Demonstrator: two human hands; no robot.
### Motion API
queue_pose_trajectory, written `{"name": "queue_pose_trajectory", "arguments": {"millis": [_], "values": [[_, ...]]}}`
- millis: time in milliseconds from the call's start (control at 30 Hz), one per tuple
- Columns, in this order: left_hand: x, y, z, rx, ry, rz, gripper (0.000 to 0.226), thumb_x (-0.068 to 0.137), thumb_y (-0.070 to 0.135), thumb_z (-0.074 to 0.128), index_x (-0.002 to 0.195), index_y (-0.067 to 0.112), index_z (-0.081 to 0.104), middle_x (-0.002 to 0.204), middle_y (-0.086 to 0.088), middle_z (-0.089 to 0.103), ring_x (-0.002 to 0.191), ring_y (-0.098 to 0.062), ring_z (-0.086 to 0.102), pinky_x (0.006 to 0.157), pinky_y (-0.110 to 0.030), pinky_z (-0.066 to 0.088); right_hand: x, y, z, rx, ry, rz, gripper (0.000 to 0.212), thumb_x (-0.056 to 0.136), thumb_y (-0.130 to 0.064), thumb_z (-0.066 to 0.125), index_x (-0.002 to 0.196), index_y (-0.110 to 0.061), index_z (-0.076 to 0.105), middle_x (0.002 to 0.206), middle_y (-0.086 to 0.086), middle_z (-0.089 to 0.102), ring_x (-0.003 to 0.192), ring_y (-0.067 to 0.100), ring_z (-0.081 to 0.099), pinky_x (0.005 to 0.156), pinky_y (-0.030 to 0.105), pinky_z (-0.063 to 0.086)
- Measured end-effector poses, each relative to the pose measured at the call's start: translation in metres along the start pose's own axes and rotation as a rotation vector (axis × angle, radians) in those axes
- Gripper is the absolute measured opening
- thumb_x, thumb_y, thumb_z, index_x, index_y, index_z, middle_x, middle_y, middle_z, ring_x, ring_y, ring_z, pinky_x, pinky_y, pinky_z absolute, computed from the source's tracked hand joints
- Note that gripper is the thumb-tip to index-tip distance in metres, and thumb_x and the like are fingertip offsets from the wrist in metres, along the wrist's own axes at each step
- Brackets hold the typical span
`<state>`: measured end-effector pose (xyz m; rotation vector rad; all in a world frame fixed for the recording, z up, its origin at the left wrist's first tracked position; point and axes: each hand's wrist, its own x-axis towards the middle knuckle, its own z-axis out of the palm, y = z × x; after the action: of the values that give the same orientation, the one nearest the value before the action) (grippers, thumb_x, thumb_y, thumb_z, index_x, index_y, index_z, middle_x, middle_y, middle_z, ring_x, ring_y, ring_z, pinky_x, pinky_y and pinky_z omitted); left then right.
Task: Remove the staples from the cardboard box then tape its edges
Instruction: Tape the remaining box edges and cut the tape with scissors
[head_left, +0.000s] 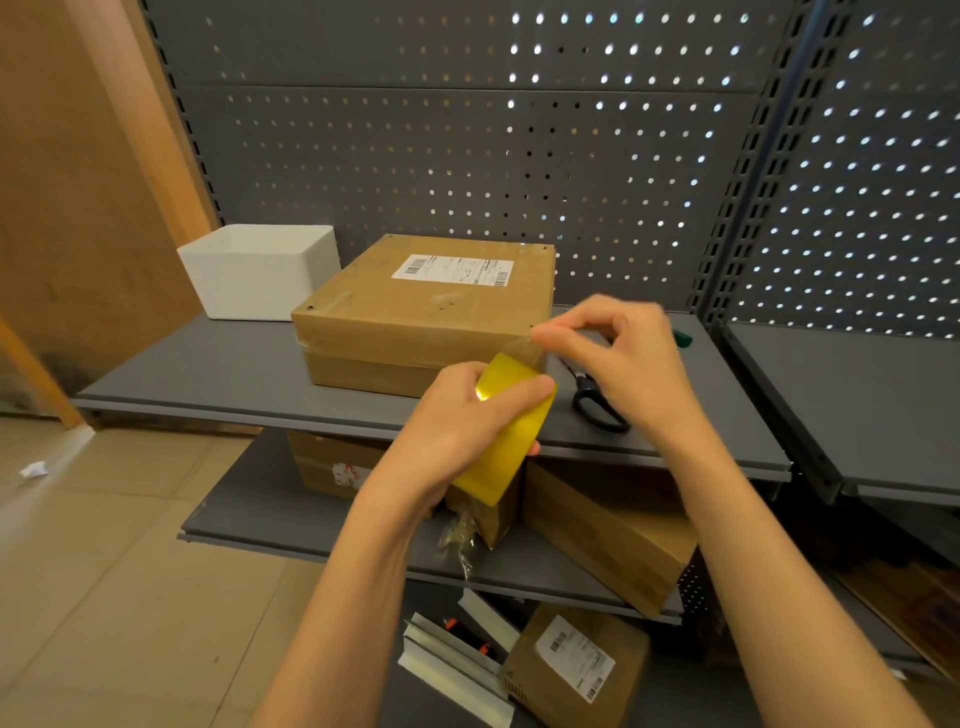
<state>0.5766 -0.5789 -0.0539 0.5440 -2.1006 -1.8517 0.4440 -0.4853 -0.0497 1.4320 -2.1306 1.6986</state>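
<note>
Left hand (457, 415) grips tape roll (511, 431) before cardboard box (426, 312); scissors (597, 400) beside.

the cardboard box (423, 312) sits on the upper shelf (218, 374), dead ahead at twelve o'clock. a tub (260, 270) stands at its ten o'clock, touching its back corner. scissors (597, 402) lie on the shelf at its four o'clock. my left hand (467, 421) and the tape roll (506, 441) are in front, my right hand (623, 348) just right of them. more boxes (608, 535) rest on the shelf below.
</note>
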Motion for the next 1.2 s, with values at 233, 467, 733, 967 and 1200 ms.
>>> {"name": "queue_pose_trajectory", "arguments": {"millis": [233, 467, 733, 967, 1200], "values": [[0.003, 0.002, 0.007, -0.115, 0.088, -0.017, 0.03, 0.084, 0.042, 0.061, 0.086, 0.013, 0.064, 0.056, 0.005, 0.067, 0.051, -0.003, 0.065, 0.043, -0.012, 0.044, 0.03, -0.004, 0.0, -0.137, -0.06, -0.055, 0.014, 0.08, -0.03, 0.07, 0.081, -0.016, 0.073, 0.08, -0.011, 0.068, 0.08, 0.003, 0.063, 0.081, 0.031, 0.051], [0.001, 0.001, 0.005, -0.117, 0.036, -0.003, 0.032, 0.084, 0.033, 0.063, 0.104, 0.008, 0.061, 0.078, -0.007, 0.071, 0.063, -0.007, 0.068, 0.052, -0.018, 0.051, 0.054, 0.019, 0.0, -0.128, -0.165, -0.01, 0.007, 0.08, -0.029, 0.07, 0.078, -0.022, 0.072, 0.079, -0.012, 0.069, 0.084, 0.008, 0.064, 0.084, 0.036, 0.051], [0.01, 0.005, 0.006, -0.099, 0.097, 0.006, 0.025, 0.085, 0.034, 0.062, 0.084, 0.009, 0.063, 0.058, -0.002, 0.065, 0.052, -0.008, 0.065, 0.05, -0.021, 0.052, 0.067, 0.021, 0.001, -0.179, -0.276, -0.042, 0.016, 0.077, -0.033, 0.071, 0.076, -0.018, 0.074, 0.074, -0.015, 0.069, 0.077, -0.001, 0.063, 0.09, 0.028, 0.044], [0.019, 0.008, 0.01, -0.11, 0.151, 0.024, 0.027, 0.085, 0.036, 0.061, 0.07, 0.014, 0.061, 0.055, -0.001, 0.066, 0.048, -0.006, 0.059, 0.046, -0.014, 0.047, 0.073, 0.031, 0.002, -0.122, -0.254, -0.03, 0.012, 0.079, -0.028, 0.072, 0.077, -0.016, 0.074, 0.073, -0.007, 0.07, 0.071, 0.008, 0.064, 0.07, 0.021, 0.051], [0.025, 0.006, 0.013, -0.088, 0.165, 0.027, 0.028, 0.086, 0.036, 0.06, 0.069, 0.015, 0.061, 0.055, -0.001, 0.067, 0.049, -0.007, 0.06, 0.049, -0.015, 0.048, 0.074, 0.045, 0.003, -0.079, -0.257, -0.008, 0.004, 0.08, -0.025, 0.071, 0.076, -0.024, 0.073, 0.075, -0.01, 0.07, 0.074, 0.001, 0.064, 0.073, 0.017, 0.051]]}}
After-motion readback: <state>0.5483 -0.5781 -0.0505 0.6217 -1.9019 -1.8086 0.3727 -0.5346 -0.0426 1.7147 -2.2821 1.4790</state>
